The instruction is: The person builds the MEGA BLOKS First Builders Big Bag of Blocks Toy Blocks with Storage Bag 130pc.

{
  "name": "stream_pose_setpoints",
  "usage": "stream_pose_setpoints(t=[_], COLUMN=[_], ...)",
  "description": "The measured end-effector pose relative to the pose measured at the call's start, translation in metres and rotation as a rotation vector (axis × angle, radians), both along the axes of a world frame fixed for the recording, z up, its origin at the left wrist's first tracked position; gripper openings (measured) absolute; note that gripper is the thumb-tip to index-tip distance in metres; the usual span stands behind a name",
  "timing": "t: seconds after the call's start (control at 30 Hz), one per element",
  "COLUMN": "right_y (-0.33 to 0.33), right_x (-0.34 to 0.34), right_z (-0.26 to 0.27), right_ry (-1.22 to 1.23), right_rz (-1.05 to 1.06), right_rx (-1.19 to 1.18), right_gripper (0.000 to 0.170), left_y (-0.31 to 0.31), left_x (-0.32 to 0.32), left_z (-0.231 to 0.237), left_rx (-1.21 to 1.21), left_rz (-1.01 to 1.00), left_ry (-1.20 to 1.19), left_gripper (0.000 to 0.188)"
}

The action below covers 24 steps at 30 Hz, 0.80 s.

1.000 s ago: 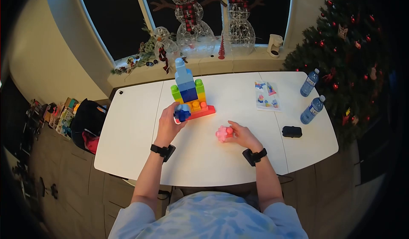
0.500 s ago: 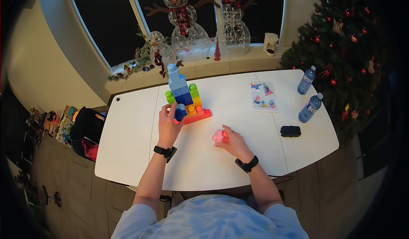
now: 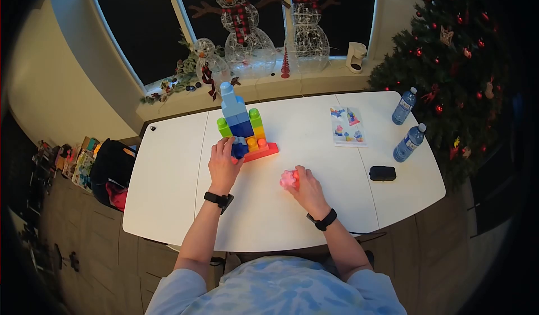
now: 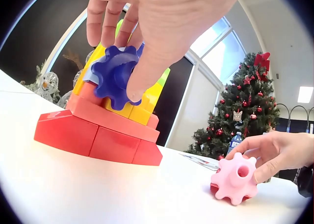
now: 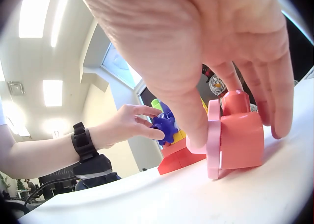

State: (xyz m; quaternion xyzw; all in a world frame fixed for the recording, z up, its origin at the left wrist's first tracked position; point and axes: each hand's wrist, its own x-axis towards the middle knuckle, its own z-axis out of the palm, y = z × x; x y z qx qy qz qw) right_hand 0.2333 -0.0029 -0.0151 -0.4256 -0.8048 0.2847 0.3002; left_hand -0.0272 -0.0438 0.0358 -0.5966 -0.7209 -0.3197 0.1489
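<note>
A stepped block tower (image 3: 241, 125) with a red base (image 4: 93, 138) stands near the table's middle. At its front left corner my left hand (image 3: 223, 166) holds a dark blue gear piece (image 4: 117, 77) between thumb and fingers, against the orange-red and yellow blocks. To the right and closer to me, my right hand (image 3: 309, 191) grips a pink gear (image 4: 236, 178) joined to a red block (image 5: 241, 140). In the right wrist view the thumb lies on the gear side and the fingers reach past the block, which rests on the table.
On the white table (image 3: 163, 186), a picture sheet (image 3: 348, 127) lies at the back right. Two water bottles (image 3: 404, 107) and a black case (image 3: 383, 173) are at the right end. Wire snowmen (image 3: 247, 40) stand on the sill behind, with a decorated tree (image 3: 443, 62) to the right.
The head view has tilted and shifted slightly. My right hand has turned around the pink gear and red block, which now sit a little further left. The left hand stays at the tower with the blue gear.
</note>
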Motion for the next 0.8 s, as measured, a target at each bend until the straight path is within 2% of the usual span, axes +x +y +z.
stream_pose_setpoints(t=[0.13, 0.27, 0.3, 0.33, 0.53, 0.67, 0.8], right_y=[0.000, 0.011, 0.017, 0.023, 0.060, 0.084, 0.085], right_x=[0.002, 0.003, 0.002, 0.000, -0.044, -0.078, -0.093], right_z=[0.011, 0.009, 0.013, 0.020, 0.076, 0.070, 0.066], right_ry=[0.008, -0.007, 0.084, 0.175, 0.253, 0.232, 0.210], right_rz=[-0.018, -0.002, 0.038, 0.078, 0.218, 0.286, 0.333], right_rx=[0.011, 0.075, 0.119, 0.163, 0.231, 0.338, 0.298], right_gripper=[0.043, 0.046, 0.047, 0.050, 0.047, 0.048, 0.049], left_y=[-0.005, -0.006, -0.005, -0.005, -0.005, -0.006, -0.009], left_x=[0.001, 0.002, 0.002, 0.002, -0.002, -0.005, -0.006], left_z=[0.004, 0.004, 0.004, 0.004, 0.002, 0.004, 0.005], left_rx=[0.003, 0.015, 0.021, 0.024, 0.023, -0.028, -0.045], left_rz=[-0.012, -0.016, -0.013, -0.018, -0.018, -0.003, -0.008], left_ry=[-0.008, -0.030, -0.033, -0.044, -0.032, -0.034, -0.026], left_gripper=[0.076, 0.076, 0.076, 0.076, 0.077, 0.075, 0.077])
